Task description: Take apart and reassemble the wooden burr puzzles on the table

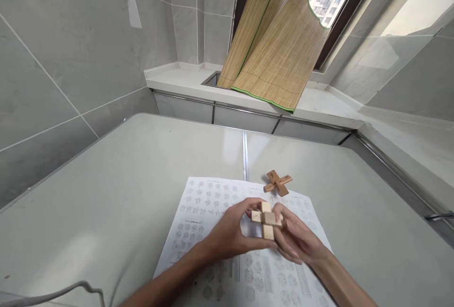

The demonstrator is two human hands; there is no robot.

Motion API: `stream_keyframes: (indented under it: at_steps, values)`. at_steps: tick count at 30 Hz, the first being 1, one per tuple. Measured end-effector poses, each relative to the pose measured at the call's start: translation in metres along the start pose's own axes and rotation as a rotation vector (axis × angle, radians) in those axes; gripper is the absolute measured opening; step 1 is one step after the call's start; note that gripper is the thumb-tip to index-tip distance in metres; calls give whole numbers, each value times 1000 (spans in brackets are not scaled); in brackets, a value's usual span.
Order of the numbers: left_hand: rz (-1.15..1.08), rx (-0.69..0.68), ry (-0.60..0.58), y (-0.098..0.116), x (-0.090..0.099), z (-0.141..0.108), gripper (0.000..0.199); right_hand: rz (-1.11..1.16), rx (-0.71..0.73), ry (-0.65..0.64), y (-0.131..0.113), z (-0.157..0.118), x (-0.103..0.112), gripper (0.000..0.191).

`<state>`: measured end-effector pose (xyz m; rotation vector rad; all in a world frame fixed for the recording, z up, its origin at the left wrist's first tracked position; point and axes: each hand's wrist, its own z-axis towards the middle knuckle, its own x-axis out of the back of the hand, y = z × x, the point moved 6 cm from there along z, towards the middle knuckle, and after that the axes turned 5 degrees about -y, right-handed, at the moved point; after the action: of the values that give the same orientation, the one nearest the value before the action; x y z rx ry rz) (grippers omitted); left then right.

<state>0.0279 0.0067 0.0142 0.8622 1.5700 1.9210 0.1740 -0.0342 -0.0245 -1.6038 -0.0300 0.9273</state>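
Both of my hands hold a pale wooden block puzzle (pixel 268 218), a cross of interlocked pieces, above a printed sheet. My left hand (pixel 232 231) grips it from the left, with the fingers at its top and the thumb along its bottom. On the right side, my right hand (pixel 298 236) has its fingers on the puzzle's right arm and beneath it. The large printed sheet (pixel 184 238) shows rows of small diagrams. A browner wooden puzzle (pixel 277 182), made of crossed flat pieces, rests just beyond my hands at the sheet's far edge.
The light table (pixel 142 165) has a metal seam running away from me. A cable (pixel 53 295) lies at the lower left. Behind the table, a bamboo mat (pixel 280 47) leans against the window on a white ledge (pixel 177 80). Grey tiled walls stand around.
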Motion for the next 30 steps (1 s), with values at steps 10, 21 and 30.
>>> stream_keyframes:
  at_steps: [10, 21, 30]
  values:
    - [111, -57, 139, 3, 15, 0, 63, -314, -14, 164, -12, 8, 7, 42]
    - [95, -84, -23, 8, 8, -1, 64, -489, -163, 90, -7, 3, 4, 20]
    - [98, 26, 137, -1, 14, -1, 65, -436, -47, 339, -5, 4, 19, 28]
